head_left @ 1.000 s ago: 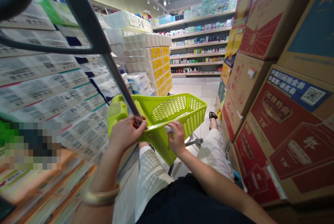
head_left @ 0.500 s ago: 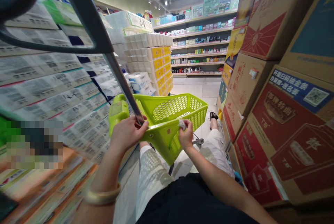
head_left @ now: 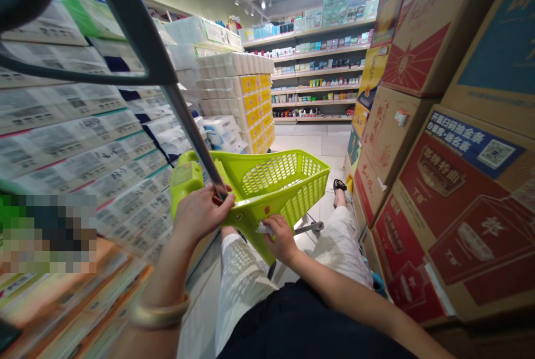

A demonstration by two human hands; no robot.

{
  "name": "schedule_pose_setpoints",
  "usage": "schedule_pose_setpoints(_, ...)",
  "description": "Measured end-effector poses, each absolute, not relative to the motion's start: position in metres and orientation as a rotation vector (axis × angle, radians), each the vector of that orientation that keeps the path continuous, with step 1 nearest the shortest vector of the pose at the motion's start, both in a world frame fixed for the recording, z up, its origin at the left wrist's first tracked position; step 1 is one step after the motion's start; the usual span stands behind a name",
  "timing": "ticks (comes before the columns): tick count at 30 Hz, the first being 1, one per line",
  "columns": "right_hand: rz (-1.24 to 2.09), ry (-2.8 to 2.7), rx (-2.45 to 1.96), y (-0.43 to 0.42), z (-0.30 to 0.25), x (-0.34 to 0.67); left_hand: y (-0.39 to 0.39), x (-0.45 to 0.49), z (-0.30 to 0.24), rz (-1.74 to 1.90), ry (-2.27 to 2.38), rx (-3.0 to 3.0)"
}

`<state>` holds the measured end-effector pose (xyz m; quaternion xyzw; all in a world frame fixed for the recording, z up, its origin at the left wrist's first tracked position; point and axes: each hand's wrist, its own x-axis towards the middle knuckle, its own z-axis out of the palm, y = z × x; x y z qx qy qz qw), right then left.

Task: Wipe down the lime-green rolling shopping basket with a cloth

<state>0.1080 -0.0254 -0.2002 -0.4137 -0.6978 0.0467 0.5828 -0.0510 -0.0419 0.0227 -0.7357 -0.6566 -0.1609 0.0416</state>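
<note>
A lime-green shopping cart (head_left: 307, 194) with a perforated basket stands between my knees, its near end towards me. My left hand (head_left: 199, 213) is closed round the lower end of its metal handle pole (head_left: 190, 130), by the basket rim. The pole slants up left to a dark grey grip frame (head_left: 146, 30), cut off by the picture's edge. In my right hand (head_left: 281, 238) is a crumpled white tissue (head_left: 263, 228), pinched in the fingers and against the basket's near outer wall. A small reddish mark (head_left: 266, 210) shows just above it. The basket's visible inside holds nothing.
Stacked cartons (head_left: 451, 208) rise close on my right. Wrapped paper packs (head_left: 83, 125) are piled on the left, with yellow-sided packs (head_left: 256, 108) further on. A tiled aisle (head_left: 311, 139) leads to shelves (head_left: 321, 72) of small goods. A pixelated patch hides part of the left side.
My right hand has moved left and down along the basket's outer wall with the tissue, uncovering perforated wall. My left hand stays on the pole. The view has shifted slightly.
</note>
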Motion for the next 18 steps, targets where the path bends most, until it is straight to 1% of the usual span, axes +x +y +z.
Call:
schedule_pose_setpoints(5,0.313,-1.420,-1.017,-0.025,-0.167,0.091,-0.041,-0.052,0.022,-0.494,-2.012,-2.245)
schedule_pose_setpoints(8,0.331,-1.408,-0.971,-0.025,-0.159,0.087,-0.042,-0.052,0.022,-0.492,-2.021,-2.234)
schedule_pose_setpoints(11,0.265,-1.517,-0.952,-0.026,-0.180,0.095,-0.043,-0.051,0.024,-0.477,-2.036,-2.229)
schedule_pose_setpoints(15,0.079,-1.733,-0.934,-0.027,-0.217,0.114,-0.043,-0.051,0.025,-0.473,-2.043,-2.232)
schedule_pose_setpoints(18,-0.008,-1.870,-0.921,-0.022,-0.222,0.127,-0.044,-0.051,0.025,-0.475,-2.036,-2.231)
